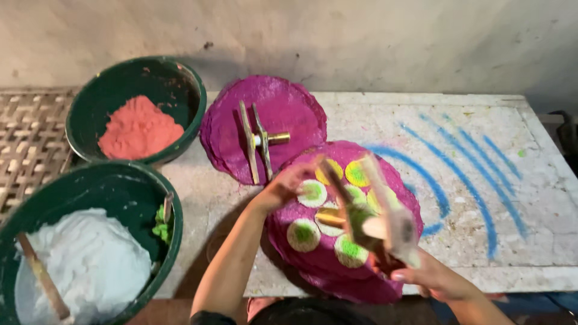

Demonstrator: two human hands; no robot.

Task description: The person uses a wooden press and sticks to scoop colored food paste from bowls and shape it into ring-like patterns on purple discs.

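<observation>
A magenta disc (pixel 337 241) with white, green and yellow round spots lies on the stone slab (pixel 500 198). My left hand (pixel 288 185) rests on its upper left edge, fingers against the disc. My right hand (pixel 430 277) grips a two-pronged brass stamp tool (pixel 367 210), blurred, held over the disc's middle. Behind it a second, plain magenta disc (pixel 289 111) carries another brass two-pronged tool (pixel 260 141).
A green bowl (pixel 129 75) of orange-red powder stands at the back left. A nearer green bowl (pixel 120 186) holds white powder, a wooden stick (pixel 42 277) and some green powder. A woven mat (pixel 27 141) lies at far left. Blue streaks mark the slab.
</observation>
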